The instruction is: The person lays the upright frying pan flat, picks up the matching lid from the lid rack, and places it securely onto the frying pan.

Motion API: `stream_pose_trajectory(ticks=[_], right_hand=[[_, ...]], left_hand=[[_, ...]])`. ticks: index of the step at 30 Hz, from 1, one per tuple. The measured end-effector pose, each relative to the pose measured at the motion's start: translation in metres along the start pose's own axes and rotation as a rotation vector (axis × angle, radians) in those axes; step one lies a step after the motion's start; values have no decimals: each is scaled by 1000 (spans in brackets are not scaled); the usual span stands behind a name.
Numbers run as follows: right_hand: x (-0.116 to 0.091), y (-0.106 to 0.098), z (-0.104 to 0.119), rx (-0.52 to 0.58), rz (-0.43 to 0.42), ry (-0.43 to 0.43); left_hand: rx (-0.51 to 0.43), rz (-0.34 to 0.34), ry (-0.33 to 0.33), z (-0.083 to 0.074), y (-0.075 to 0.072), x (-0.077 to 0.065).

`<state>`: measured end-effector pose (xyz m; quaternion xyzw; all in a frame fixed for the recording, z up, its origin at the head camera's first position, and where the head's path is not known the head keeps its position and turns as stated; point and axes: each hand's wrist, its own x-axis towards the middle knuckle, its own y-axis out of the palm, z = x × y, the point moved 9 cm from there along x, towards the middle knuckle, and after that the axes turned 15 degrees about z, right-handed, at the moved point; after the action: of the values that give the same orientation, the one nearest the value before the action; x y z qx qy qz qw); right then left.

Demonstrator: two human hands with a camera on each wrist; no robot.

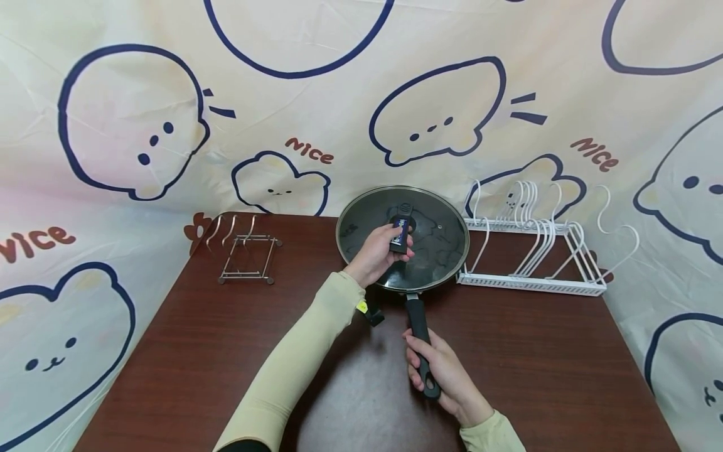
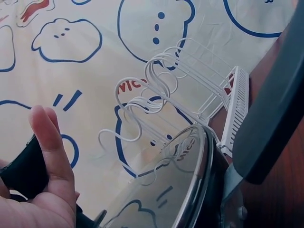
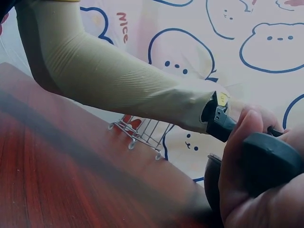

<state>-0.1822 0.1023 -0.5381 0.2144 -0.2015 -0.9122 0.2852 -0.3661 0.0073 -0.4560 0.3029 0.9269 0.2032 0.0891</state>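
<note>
A black frying pan point(image 2: 217, 183) with a glass lid point(image 1: 435, 251) on top sits toward the back of the table. My left hand point(image 1: 377, 254) reaches over the lid and grips its black lid handle point(image 1: 400, 235), which bears a blue label. Lower down, my right hand point(image 1: 446, 367) wraps round the long black pan handle point(image 1: 418, 323). In the left wrist view, the left thumb and fingers point(image 2: 54, 156) curl against the dark lid handle. The right wrist view has the pan handle's end point(image 3: 270, 159) inside the right hand point(image 3: 237, 175).
A white rack point(image 1: 531, 285) with curved wire uprights stands right of the pan, close by its rim. On the left is a small metal wire rack point(image 1: 245, 275) with curved hooks. A patterned cloth point(image 1: 339, 113) hangs behind the brown table point(image 1: 186, 364).
</note>
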Motion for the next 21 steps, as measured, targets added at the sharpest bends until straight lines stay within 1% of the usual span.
stream_pose_trajectory(ticks=[12, 21], right_hand=[[0, 1, 1, 12, 8, -7], [0, 1, 1, 8, 9, -10]], left_hand=[[51, 19, -15, -1, -1, 0], [61, 28, -21, -1, -1, 1]])
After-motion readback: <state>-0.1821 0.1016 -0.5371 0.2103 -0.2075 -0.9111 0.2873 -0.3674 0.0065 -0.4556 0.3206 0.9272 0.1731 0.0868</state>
